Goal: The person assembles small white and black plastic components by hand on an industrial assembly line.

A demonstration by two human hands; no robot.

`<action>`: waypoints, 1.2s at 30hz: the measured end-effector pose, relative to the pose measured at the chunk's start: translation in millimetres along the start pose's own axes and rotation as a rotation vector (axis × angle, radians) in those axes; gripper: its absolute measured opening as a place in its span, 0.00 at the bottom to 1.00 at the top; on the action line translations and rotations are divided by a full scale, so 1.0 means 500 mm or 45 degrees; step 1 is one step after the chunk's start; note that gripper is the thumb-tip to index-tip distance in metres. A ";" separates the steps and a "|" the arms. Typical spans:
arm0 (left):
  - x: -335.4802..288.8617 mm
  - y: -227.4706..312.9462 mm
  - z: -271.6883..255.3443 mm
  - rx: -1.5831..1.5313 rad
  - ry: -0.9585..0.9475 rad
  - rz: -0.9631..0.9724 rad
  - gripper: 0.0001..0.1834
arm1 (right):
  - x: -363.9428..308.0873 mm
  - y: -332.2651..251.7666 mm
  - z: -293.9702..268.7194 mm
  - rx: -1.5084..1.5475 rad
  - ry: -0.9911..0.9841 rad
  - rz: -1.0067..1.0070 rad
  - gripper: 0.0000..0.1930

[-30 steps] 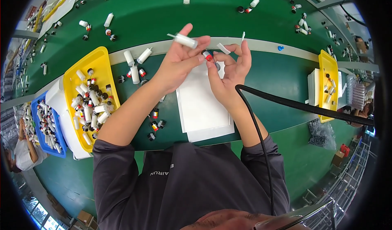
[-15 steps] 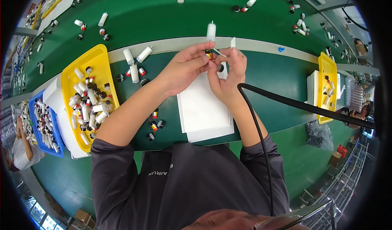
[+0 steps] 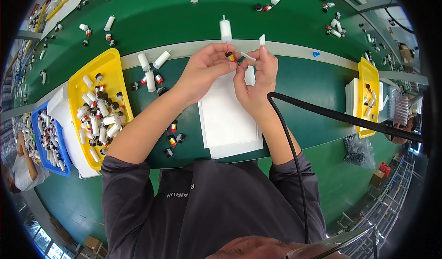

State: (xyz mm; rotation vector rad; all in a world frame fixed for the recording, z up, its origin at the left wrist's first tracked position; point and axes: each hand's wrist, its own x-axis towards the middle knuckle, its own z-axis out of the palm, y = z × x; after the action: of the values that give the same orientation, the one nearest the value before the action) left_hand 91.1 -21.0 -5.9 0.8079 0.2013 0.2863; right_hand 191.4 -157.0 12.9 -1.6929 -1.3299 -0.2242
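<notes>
My left hand [image 3: 202,70] is closed, thumb and fingers pinching a small red, yellow and black cylinder [image 3: 230,57]. Just beyond it lies a white cylinder [image 3: 225,30] with a thin tip, apparently joined to it by a thin red wire. My right hand [image 3: 258,75] is closed too, with a thin white strip [image 3: 247,56] between its fingers. Another white piece [image 3: 262,40] sticks up above its fingertips. The two hands nearly meet over a stack of white sheets [image 3: 230,121] on the green table.
A yellow tray [image 3: 124,84] heaped with similar parts stands at left, beside a blue tray [image 3: 66,151]. Loose white cylinders [image 3: 150,81] lie left of the sheets. A black cable [image 3: 331,114] crosses over my right forearm. Another yellow tray [image 3: 375,82] stands at right; more parts lie on the green belt [image 3: 156,15].
The white cylinder and the coloured cylinder have shifted left, my left hand slightly with them. Parts on the belt have drifted left. The white strip now shows more clearly.
</notes>
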 end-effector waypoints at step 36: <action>0.002 0.013 0.000 0.492 -0.165 0.129 0.20 | 0.064 -0.047 -0.068 0.056 -0.318 0.451 0.45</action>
State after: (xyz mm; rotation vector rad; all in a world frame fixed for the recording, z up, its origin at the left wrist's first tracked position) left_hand 90.9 -16.5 -1.2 1.2180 0.0941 0.2935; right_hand 197.2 -161.8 64.4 -1.9304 -1.1728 0.2267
